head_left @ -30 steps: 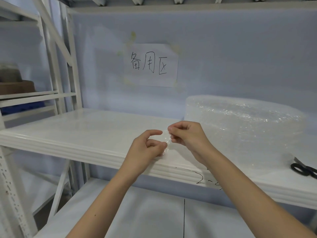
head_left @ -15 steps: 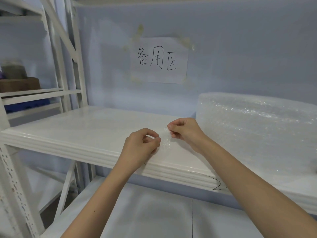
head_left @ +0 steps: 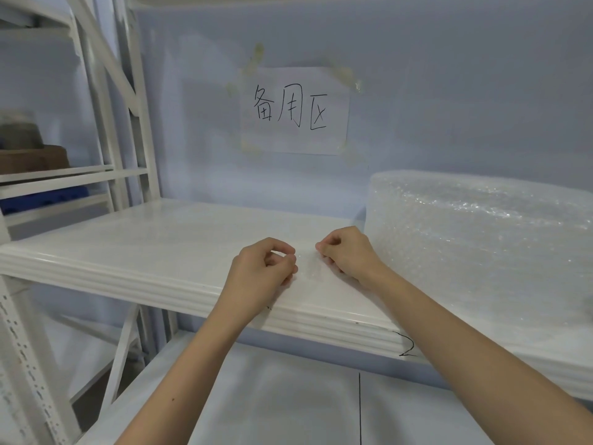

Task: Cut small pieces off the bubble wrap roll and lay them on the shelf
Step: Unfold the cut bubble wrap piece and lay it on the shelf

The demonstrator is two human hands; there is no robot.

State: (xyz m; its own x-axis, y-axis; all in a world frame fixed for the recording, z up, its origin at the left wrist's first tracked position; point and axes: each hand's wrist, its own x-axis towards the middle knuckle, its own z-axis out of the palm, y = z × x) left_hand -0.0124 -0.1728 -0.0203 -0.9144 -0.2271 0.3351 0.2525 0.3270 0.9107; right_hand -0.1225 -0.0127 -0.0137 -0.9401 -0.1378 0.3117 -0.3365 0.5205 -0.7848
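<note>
1. Two bare hands meet just right of the frame's centre, low over the glossy white metal shelf [head_left: 154, 239]; the left hand [head_left: 261, 269] and the right hand [head_left: 348, 253] sit close together but apart.
2. Between them lies a small clear square of bubble wrap [head_left: 308, 263], flat on the shelf board near its front edge.
3. Left thumb and forefinger are pinched on the piece's left edge, the other fingers curled in; the right fingertips pinch its right edge the same way.
4. The large translucent bubble wrap roll [head_left: 481, 248] fills the right of the frame, lying on the same shelf, just beside the right wrist.
5. On the pale blue wall in the upper centre, a taped white paper sign [head_left: 293, 110] carries three handwritten black characters.
6. At the far left, a neighbouring white rack [head_left: 106, 101] holds brown boxes [head_left: 32, 155].
</note>
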